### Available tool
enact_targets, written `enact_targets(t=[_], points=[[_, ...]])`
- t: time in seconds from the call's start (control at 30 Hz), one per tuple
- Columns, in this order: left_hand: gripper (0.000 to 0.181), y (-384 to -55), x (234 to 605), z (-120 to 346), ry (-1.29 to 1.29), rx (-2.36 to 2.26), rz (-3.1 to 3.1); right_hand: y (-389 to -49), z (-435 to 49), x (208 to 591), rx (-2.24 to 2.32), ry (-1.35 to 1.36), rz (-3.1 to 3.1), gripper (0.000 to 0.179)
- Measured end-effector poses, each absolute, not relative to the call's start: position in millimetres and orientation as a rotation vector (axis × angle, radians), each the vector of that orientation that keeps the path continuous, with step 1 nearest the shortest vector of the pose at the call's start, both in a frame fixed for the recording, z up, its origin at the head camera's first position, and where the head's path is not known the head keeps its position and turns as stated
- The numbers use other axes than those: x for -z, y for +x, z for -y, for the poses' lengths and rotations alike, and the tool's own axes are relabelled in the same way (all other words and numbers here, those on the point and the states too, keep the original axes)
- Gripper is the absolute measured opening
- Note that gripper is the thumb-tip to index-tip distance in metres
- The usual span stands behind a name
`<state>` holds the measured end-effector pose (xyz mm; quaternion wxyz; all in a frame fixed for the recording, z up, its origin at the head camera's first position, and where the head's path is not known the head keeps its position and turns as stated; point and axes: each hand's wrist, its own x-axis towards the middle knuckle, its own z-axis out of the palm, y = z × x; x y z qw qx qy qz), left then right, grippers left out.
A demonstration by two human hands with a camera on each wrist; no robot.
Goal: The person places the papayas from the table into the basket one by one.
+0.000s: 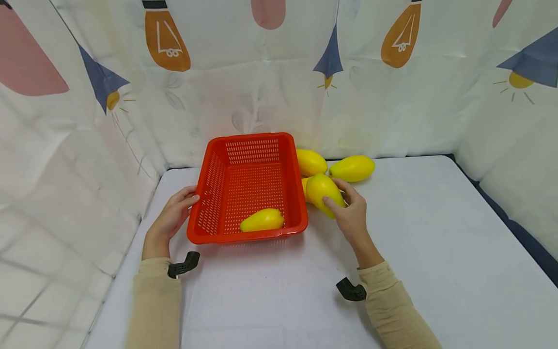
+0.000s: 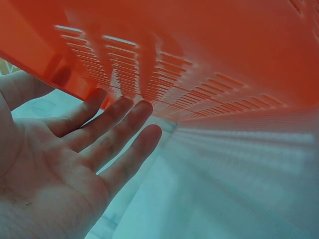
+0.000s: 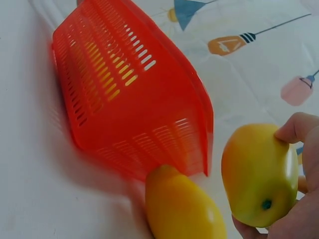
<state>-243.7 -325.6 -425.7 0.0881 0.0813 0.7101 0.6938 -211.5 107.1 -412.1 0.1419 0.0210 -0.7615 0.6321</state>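
A red plastic basket (image 1: 255, 186) with slotted walls stands in the middle of the head view, one yellow mango (image 1: 262, 220) lying inside near its front wall. My left hand (image 1: 172, 215) grips the basket's left rim, and in the left wrist view its fingers (image 2: 119, 134) reach along the outer wall. To the right of the basket, my right hand (image 1: 352, 208) holds another yellow mango (image 1: 323, 193) between thumb and fingers. The right wrist view shows this mango's dark stem spot. Partly hidden behind it is a further mango (image 3: 182, 206), close beside the basket.
Two more mangoes lie at the back, one against the basket's right side (image 1: 311, 163) and one farther right (image 1: 352, 168). The white-covered table (image 1: 436, 252) ends at a patterned curtain (image 1: 279, 92) behind and at both sides.
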Motion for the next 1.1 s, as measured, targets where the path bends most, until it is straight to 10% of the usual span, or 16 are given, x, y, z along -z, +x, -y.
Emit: enact_targets(t=[1.1], points=[[0.029,-242.4,427.8,326.5,0.262,-2.110,-2.085,-205.4,-92.6,395.9,-1.981,0.321,2.117,0.050]])
